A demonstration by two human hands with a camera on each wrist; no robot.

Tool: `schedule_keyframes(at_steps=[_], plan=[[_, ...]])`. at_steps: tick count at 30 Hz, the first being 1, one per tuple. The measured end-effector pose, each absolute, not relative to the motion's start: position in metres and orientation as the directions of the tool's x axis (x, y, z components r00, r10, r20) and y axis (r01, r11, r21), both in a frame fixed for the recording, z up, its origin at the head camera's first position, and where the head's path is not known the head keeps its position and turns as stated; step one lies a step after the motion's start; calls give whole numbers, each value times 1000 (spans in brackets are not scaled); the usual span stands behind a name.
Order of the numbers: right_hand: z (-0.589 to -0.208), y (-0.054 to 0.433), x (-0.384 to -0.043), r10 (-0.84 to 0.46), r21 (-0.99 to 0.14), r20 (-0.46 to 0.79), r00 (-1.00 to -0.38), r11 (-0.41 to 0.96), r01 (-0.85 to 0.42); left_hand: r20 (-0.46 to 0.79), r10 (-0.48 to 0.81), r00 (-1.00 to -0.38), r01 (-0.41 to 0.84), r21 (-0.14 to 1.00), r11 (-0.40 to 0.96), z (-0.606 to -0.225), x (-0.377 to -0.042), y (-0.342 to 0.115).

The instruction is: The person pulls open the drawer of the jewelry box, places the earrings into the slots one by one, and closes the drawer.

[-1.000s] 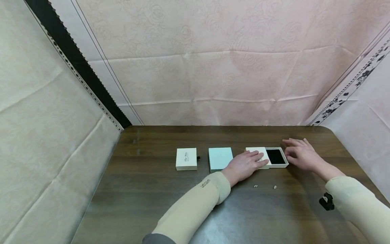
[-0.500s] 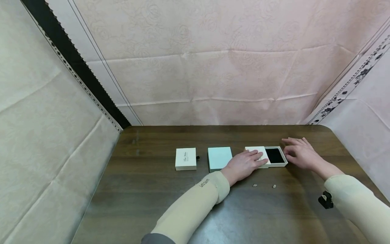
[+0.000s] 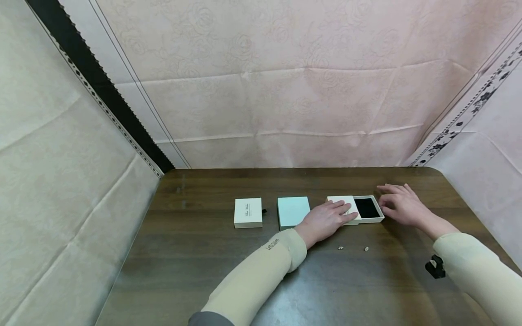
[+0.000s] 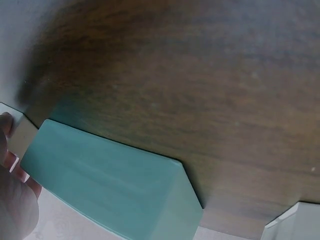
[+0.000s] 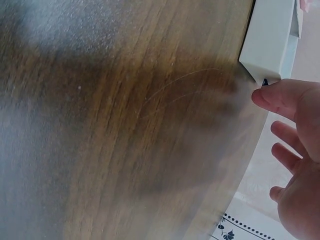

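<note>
At the right of the table lies a white drawer box (image 3: 343, 199), its black-lined inner tray (image 3: 365, 208) slid partly out to the right. My left hand (image 3: 325, 220) holds the box's sleeve, thumb and fingers spread across it. At the tray's outer end, my right hand (image 3: 401, 204) pinches a small dark pull tab (image 5: 265, 82) between thumb and forefinger. The right hand's other fingers stay loosely bent, away from the box. Two tiny shiny metal pieces, one at the left (image 3: 340, 247) and one at the right (image 3: 366, 248), lie in front of the box.
A light teal box (image 3: 293, 211) stands just left of the drawer box, partly behind my left hand. Farther left is a closed white box (image 3: 248, 213) with dark lettering and a black tab. The wooden table (image 3: 195, 253) ends at a cloth backdrop (image 3: 285, 108).
The head view has shifted very slightly. Both hands keep their places, and the tray stays drawn out by about the same amount.
</note>
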State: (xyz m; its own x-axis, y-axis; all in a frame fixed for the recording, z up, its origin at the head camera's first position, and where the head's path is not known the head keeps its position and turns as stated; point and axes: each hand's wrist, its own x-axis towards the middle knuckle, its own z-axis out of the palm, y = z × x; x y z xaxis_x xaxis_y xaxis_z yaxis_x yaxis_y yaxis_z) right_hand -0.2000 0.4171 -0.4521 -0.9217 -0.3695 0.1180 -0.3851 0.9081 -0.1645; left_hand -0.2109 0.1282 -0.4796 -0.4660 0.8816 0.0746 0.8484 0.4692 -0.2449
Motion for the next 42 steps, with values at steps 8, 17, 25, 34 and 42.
schedule_keyframes(at_steps=[8,17,25,34,42], plan=[[-450,422,-195,-337,-186,128,-933,916,-357,77,882,-465,847,-249,469,-481,-210,129],[-440,417,-176,-380,-164,284,-880,885,-435,77,883,-464,850,-242,468,-481,-210,129],[-433,394,-157,-446,-118,388,-806,844,-524,62,877,-477,850,-221,478,-481,-211,127],[-437,370,-138,-505,-107,465,-727,784,-612,63,877,-476,849,-229,477,-481,-211,127],[-447,352,-122,-524,-95,498,-690,758,-645,63,878,-474,849,-233,475,-478,-211,127]])
